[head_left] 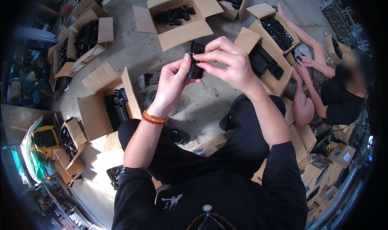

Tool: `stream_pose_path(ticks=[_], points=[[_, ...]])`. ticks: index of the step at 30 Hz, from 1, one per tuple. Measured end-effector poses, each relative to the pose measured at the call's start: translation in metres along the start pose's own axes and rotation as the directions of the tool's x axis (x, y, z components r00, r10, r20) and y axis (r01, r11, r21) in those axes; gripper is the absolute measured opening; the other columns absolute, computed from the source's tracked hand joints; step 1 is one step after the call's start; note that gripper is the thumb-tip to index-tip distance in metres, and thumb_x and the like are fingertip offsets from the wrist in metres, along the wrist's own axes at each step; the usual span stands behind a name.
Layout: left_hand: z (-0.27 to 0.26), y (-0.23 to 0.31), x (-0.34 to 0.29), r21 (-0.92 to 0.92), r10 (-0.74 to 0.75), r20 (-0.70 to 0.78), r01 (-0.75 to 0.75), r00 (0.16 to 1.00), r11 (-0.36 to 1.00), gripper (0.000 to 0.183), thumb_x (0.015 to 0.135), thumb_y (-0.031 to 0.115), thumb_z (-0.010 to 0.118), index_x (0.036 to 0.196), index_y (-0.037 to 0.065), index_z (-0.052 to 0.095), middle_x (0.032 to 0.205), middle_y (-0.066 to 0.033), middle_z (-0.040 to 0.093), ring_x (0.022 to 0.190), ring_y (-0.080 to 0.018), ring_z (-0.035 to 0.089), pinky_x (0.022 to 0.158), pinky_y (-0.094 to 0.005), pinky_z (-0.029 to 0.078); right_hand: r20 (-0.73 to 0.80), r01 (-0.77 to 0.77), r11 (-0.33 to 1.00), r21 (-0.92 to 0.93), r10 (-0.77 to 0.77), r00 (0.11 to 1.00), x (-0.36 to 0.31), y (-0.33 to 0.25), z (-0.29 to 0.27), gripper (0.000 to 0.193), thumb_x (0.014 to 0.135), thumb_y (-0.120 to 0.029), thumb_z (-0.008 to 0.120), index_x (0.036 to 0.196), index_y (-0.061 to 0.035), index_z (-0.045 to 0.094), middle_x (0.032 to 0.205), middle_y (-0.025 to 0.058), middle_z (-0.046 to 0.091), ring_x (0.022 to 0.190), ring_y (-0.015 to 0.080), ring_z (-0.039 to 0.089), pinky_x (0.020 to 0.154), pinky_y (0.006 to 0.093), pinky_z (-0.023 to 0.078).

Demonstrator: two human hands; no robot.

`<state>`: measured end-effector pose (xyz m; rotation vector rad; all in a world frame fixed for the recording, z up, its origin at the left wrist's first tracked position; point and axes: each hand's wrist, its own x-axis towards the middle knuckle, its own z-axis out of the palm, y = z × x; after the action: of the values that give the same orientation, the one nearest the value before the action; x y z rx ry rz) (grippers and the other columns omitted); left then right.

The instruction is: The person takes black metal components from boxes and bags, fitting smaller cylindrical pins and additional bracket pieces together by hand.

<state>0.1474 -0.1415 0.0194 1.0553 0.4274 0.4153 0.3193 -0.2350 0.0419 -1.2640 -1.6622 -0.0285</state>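
A glossy black plastic part (197, 47), with a wide, rounded upper end, is held up between my hands over the gap between my knees. My left hand (173, 79) is closed round its lower portion, thumb up along the side. From the right, my right hand (231, 62) pinches at the middle of the part with thumb and fingertips; whether a smaller piece sits between them I cannot make out. Beyond the hands stands an open cardboard box (185, 35) with several loose black parts (174, 15) in it.
Left of my knee is an open carton (93, 113) of black ribbed pieces (117, 107). To the right, a carton (283, 84) holds larger black pieces (264, 64). A person in black (343, 96) sits at the right, handling small dark parts. More filled boxes (106, 30) stand around.
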Motion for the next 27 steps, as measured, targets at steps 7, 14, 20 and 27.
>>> stream_pose_path(ticks=[7,14,20,27], points=[[0.0,0.0,-0.001,0.003,-0.001,-0.014,0.001,1.0,1.0,0.045,0.102,0.04,0.049,0.11,-0.001,0.067,0.095,-0.0074,0.07,0.083,-0.0113,0.066,0.074,-0.0259,0.056,0.041,-0.157,0.982,0.102,0.153,0.987,0.005,-0.013,-0.004,0.024,0.069,-0.008,0.082,0.091,-0.0045,0.072,0.087,0.0035,0.061,0.08,0.018,0.06,0.067,0.0298,0.051],[0.0,-0.003,0.0,0.057,0.005,0.001,-0.005,1.0,0.998,0.044,0.104,0.038,0.044,0.104,0.0,0.067,0.093,-0.0079,0.07,0.081,-0.0111,0.067,0.071,-0.0252,0.057,0.039,-0.152,0.987,0.059,0.15,0.988,0.004,-0.013,-0.006,0.025,0.069,-0.01,0.083,0.09,-0.0042,0.071,0.086,0.0033,0.061,0.078,0.0182,0.06,0.069,0.0307,0.052],[0.0,-0.002,0.001,0.059,0.003,0.016,-0.004,1.0,0.998,0.044,0.103,0.038,0.047,0.105,0.0,0.068,0.094,-0.0079,0.07,0.083,-0.0115,0.066,0.072,-0.0255,0.057,0.042,-0.063,0.997,-0.037,0.064,0.997,-0.004,0.0,-0.005,0.03,0.068,-0.011,0.083,0.095,-0.0056,0.071,0.084,0.0032,0.061,0.078,0.0185,0.06,0.069,0.0305,0.052],[0.001,-0.002,0.001,0.056,-0.002,-0.01,0.002,1.0,0.998,0.043,0.103,0.038,0.047,0.105,0.0,0.068,0.094,-0.0075,0.07,0.082,-0.0113,0.066,0.073,-0.0256,0.057,0.038,-0.041,0.999,0.01,0.041,0.998,-0.003,0.001,-0.003,0.029,0.069,-0.01,0.082,0.096,-0.0063,0.072,0.084,0.0034,0.061,0.078,0.0192,0.06,0.067,0.0303,0.051]])
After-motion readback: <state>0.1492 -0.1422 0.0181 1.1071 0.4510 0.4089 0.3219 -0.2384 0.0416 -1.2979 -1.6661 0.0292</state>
